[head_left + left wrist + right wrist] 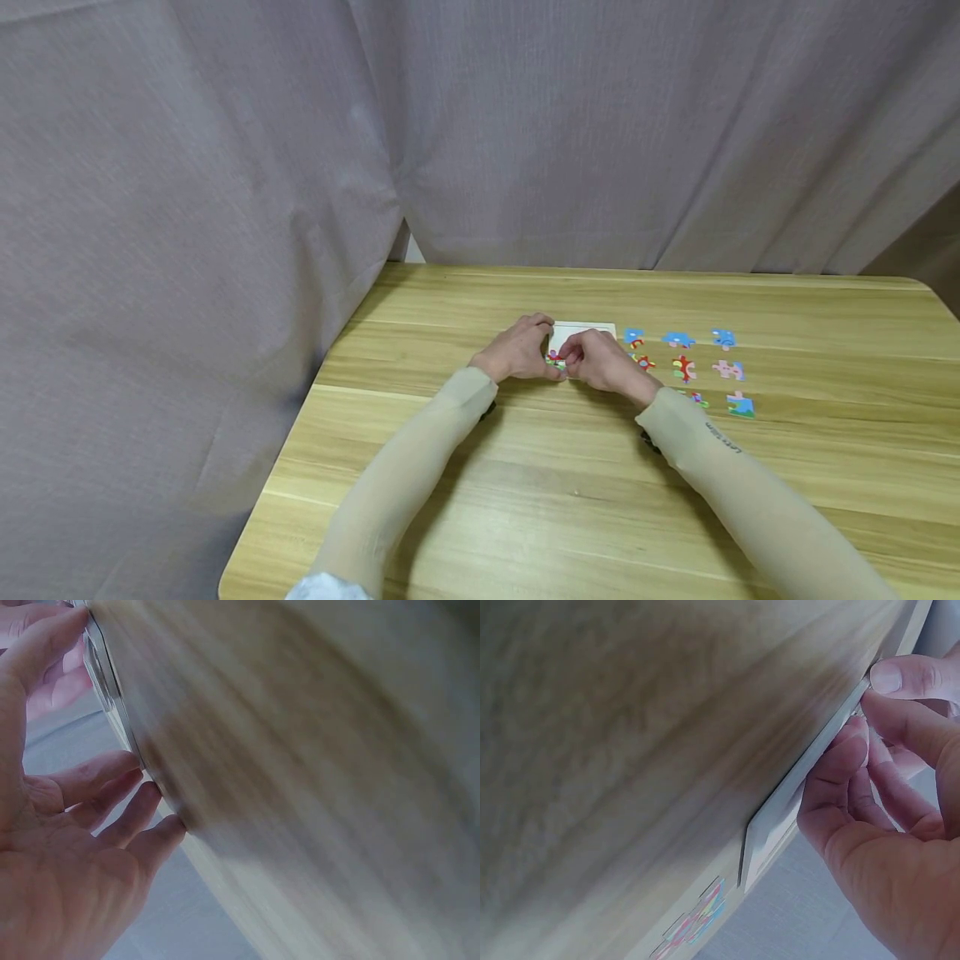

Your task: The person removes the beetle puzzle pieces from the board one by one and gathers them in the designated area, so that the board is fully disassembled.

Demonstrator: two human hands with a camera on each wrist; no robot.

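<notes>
A shallow white puzzle tray (592,326) lies on the wooden table between the two hands. My left hand (521,348) holds its left side, the fingers at the far left corner and the thumb by the near edge. Colourful jigsaw pieces (553,356) show in the tray's near left corner. Over that corner my right hand (600,360) pinches a puzzle piece with thumb and fingertips, which hide most of it. In the right wrist view, the right fingers bend over the edge of the tray (769,832), close to the left thumb (889,677).
Several loose puzzle pieces (726,337) lie in rough rows on the table to the right of the tray, some partly behind the right forearm. A grey curtain (562,167) hangs along the far and left sides of the table (525,492).
</notes>
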